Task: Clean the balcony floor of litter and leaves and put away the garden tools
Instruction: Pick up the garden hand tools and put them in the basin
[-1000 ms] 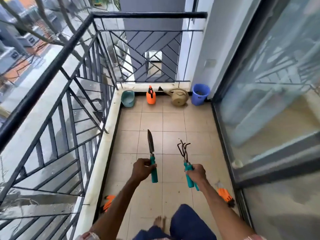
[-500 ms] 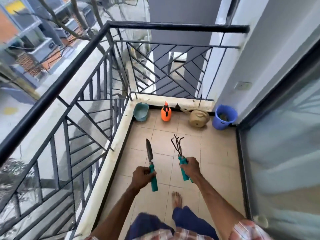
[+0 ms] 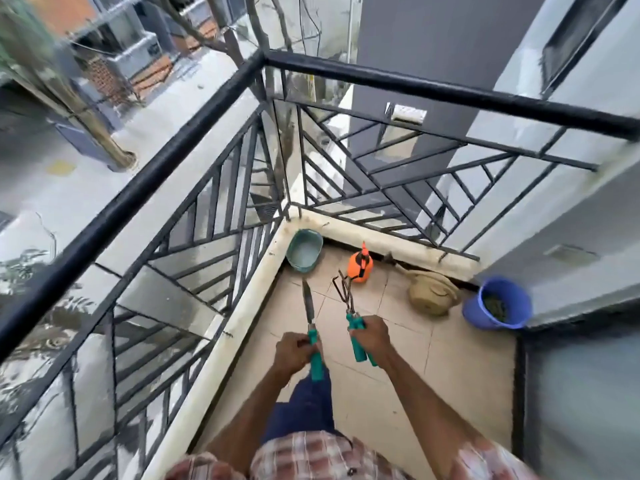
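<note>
the corner has drawn nearer; left hand (image 3: 294,351) clasps the trowel (image 3: 307,303), right hand (image 3: 372,336) the claw tools (image 3: 346,289); putting tools away, probably next lowering them into the tub (image 3: 304,251) at 12 o'clock.

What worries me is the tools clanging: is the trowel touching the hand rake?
Apart. The head view shows bare floor tile between the trowel, gripped in the left hand, and the hand rake, gripped in the right hand.

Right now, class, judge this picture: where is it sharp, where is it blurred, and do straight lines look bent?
Head view: the left hand with the trowel and right hand with the rake are fairly sharp; the street beyond the railing smears; the railing's top bar bows from the wide lens; light is soft, no hard shadows.
</note>
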